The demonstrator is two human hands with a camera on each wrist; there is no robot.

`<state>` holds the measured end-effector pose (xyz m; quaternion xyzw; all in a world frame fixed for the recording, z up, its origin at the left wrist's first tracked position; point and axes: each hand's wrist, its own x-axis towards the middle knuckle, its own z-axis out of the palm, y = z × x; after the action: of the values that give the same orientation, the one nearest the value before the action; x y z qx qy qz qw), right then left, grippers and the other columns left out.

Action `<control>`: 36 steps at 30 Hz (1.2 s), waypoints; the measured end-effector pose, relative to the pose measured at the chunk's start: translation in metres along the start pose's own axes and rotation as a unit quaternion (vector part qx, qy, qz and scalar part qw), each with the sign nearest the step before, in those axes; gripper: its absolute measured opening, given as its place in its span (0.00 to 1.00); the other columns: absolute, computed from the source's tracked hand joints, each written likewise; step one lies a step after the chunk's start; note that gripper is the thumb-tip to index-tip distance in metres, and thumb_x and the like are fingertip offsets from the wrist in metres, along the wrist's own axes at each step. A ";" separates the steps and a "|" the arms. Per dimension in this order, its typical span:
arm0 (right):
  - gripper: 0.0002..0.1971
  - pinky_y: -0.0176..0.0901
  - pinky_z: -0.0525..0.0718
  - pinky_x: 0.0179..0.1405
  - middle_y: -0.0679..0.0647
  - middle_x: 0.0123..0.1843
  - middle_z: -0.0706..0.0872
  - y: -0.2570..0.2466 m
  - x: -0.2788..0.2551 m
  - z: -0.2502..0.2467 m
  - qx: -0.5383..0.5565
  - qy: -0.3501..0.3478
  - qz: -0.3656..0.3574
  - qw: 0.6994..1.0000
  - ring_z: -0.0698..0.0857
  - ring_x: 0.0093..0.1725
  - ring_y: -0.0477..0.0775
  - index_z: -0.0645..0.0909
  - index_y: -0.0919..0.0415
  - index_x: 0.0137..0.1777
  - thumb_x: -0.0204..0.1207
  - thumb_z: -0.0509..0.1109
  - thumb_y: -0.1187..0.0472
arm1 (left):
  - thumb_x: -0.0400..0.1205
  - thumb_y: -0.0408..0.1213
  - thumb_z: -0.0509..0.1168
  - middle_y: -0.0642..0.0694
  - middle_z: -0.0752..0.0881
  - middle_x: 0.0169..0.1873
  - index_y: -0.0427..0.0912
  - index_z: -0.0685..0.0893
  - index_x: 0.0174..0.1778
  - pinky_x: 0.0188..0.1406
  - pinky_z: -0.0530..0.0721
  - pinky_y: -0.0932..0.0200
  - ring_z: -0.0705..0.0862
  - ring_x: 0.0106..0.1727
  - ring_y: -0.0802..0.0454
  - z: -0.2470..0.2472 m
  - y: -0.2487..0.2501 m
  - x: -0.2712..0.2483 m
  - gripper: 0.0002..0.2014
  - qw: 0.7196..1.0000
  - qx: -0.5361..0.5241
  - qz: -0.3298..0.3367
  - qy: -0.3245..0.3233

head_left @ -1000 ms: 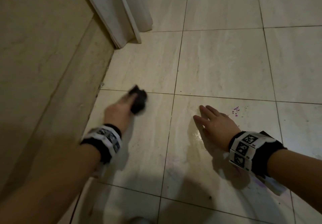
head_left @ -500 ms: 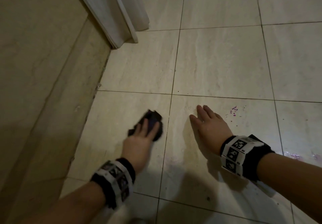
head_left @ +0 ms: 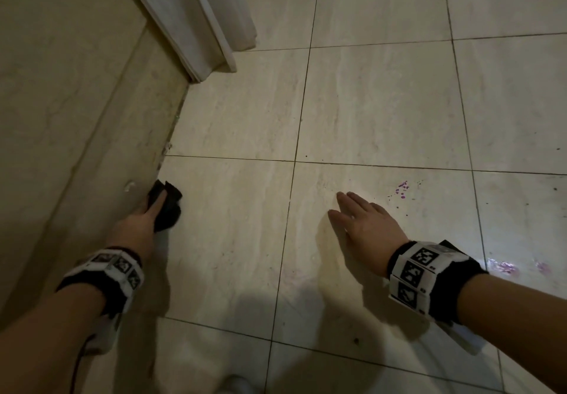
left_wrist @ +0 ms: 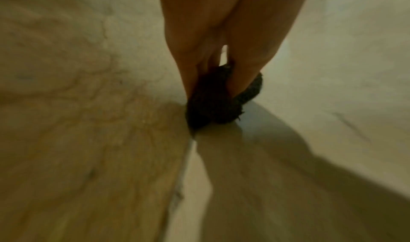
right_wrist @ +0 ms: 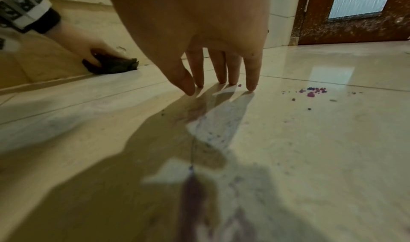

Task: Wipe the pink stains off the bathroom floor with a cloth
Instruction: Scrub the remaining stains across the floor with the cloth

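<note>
A dark crumpled cloth lies on the pale floor tiles, right against the foot of the left wall. My left hand grips it; thumb and fingers close round the cloth in the left wrist view. My right hand rests flat on the floor, fingers straight, holding nothing. Small pink stains dot the tile just right of its fingertips. The same pink stains show in the right wrist view, with the cloth far left. Fainter pink smears lie beside my right wrist.
A beige marble wall runs along the left. A white door frame stands at the back left. A brown door with frosted glass shows in the right wrist view. Dark specks dot the floor.
My left hand has swept the cloth leftward from near the grout line to the base of the wall. My right hand has stayed flat in the same spot.
</note>
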<state>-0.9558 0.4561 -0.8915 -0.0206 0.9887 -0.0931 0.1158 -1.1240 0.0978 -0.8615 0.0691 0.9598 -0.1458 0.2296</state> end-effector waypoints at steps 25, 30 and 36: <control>0.20 0.47 0.76 0.60 0.57 0.67 0.72 -0.004 -0.010 -0.028 0.033 -0.071 -0.002 0.997 0.71 0.66 0.58 0.70 0.60 0.71 0.79 0.57 0.64 | 0.86 0.33 0.51 0.32 0.47 0.81 0.39 0.35 0.82 0.68 0.74 0.50 0.66 0.77 0.39 0.062 0.041 -0.107 0.34 0.997 -0.032 -0.068 -0.001; 0.19 0.46 0.75 0.58 0.57 0.67 0.72 -0.009 -0.010 -0.025 0.025 -0.078 -0.015 0.997 0.70 0.67 0.58 0.71 0.61 0.70 0.78 0.57 0.65 | 0.59 0.26 0.81 0.26 0.75 0.69 0.35 0.65 0.78 0.35 0.87 0.59 0.88 0.53 0.38 0.056 0.078 -0.139 0.51 0.991 -0.073 0.109 0.020; 0.18 0.47 0.76 0.57 0.58 0.63 0.74 -0.003 -0.013 -0.022 0.021 -0.077 -0.017 0.997 0.73 0.64 0.59 0.74 0.62 0.66 0.77 0.59 0.66 | 0.63 0.25 0.78 0.38 0.86 0.59 0.50 0.72 0.72 0.40 0.87 0.56 0.90 0.46 0.42 0.024 0.101 -0.125 0.42 0.928 -0.199 0.296 0.106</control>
<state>-0.9478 0.4576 -0.8672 -0.0422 0.9741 -0.1136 0.1908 -0.9836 0.1776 -0.8496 0.3180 0.9238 0.1314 0.1680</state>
